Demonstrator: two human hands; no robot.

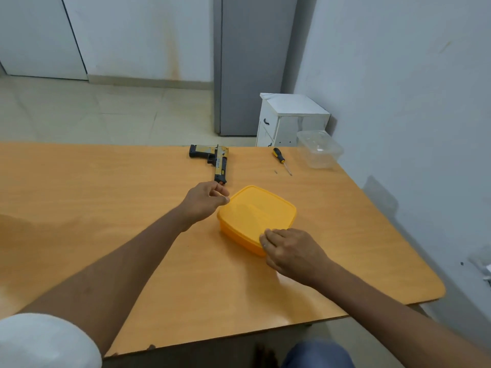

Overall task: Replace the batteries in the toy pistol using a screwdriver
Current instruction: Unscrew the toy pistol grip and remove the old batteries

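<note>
Pale blue-white walls (398,62), kinda scuffed, with a rusty streak on the far one. Beige tiled floor (106,110), orange wood-grain table (106,208), 1 small white cabinet (289,120) beside a grey panel (249,62).

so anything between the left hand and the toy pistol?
Nothing visible. The left hand sits at the far left corner of the yellow box, and the toy pistol lies just beyond it on bare table. The box is off to the side.
</note>
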